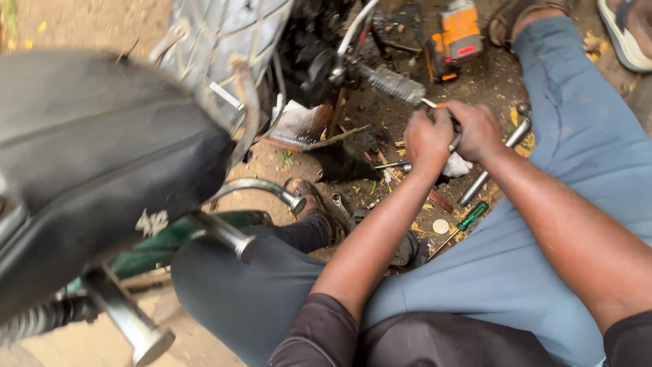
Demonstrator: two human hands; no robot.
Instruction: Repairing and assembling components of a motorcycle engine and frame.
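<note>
Head view, largest first: black motorcycle seat (88, 149) fills the near left, tilted over the person's lap, so the bike leans close and the work sits low to the ground. Blue-trousered leg (584, 156) stretches far right — the person sits on the dirt with the parts between the legs. Chrome kick lever (380, 78) with ribbed rubber end juts toward the hands. Orange power tool (456, 34) lies far centre, well apart.

Left hand (426, 139) and right hand (479, 129) are both closed, touching each other, clamped around a slim metal tool (454, 141) — two-handed grip looks like it is for leverage. Tool is mostly hidden; only a short silver shaft shows between the fists, above a white rag (456, 165). Green-handled screwdriver (468, 219) lies on the ground nearer in, beside a long steel bar (494, 162).
</note>
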